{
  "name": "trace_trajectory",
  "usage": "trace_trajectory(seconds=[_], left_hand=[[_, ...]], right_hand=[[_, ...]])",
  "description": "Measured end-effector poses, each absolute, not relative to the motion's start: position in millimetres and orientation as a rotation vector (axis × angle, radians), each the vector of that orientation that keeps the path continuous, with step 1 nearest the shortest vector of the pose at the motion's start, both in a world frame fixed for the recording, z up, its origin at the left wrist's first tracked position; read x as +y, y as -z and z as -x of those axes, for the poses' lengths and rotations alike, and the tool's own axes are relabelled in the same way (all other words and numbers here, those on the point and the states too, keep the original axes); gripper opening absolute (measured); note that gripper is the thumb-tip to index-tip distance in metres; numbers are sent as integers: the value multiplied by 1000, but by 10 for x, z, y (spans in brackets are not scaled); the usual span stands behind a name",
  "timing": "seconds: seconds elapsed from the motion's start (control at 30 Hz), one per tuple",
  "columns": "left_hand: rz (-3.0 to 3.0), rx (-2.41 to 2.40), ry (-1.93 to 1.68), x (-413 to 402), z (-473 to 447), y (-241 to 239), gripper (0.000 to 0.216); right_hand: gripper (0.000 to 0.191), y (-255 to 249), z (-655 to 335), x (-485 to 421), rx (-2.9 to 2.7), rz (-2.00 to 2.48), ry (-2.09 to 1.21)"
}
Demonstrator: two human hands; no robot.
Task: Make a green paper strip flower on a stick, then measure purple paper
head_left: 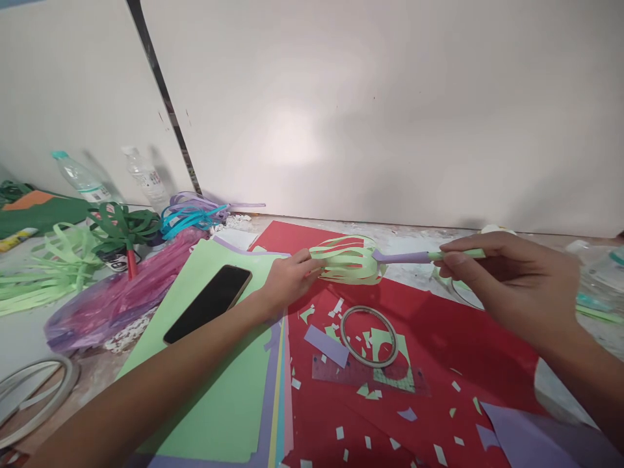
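Observation:
A paper flower (348, 261) made of light green strips hangs sideways above a red sheet (439, 338). Its rolled paper stem (407, 257) is purple, with a light green end. My right hand (517, 279) pinches the stem near that green end. On the other side, my left hand (295, 276) has its fingers closed on the gathered tips of the green strips. Below the flower lie a roll of tape (345, 338), a clear ruler (336, 372), a purple paper strip (324, 344) and several small paper scraps.
A black phone (209, 304) rests on stacked coloured paper (234, 403) at left. Behind it are a pink plastic bag (131, 292), finished strip flowers (124, 224) and two plastic bottles (146, 175). Another tape roll (68, 377) lies front left. A white wall (365, 130) closes off the back.

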State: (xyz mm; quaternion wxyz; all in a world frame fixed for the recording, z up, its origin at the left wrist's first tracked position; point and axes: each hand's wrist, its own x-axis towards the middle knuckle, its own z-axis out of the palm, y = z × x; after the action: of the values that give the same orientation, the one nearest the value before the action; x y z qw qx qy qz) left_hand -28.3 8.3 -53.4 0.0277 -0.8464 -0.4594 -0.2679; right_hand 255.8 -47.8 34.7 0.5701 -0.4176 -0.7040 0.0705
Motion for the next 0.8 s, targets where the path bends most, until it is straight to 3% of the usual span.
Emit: trace_trajectory(seconds=[0.8], left_hand=[[2515, -1636, 833, -6, 237, 416, 31]], right_hand=[[3, -275, -2564, -378, -1405, 1103, -332]])
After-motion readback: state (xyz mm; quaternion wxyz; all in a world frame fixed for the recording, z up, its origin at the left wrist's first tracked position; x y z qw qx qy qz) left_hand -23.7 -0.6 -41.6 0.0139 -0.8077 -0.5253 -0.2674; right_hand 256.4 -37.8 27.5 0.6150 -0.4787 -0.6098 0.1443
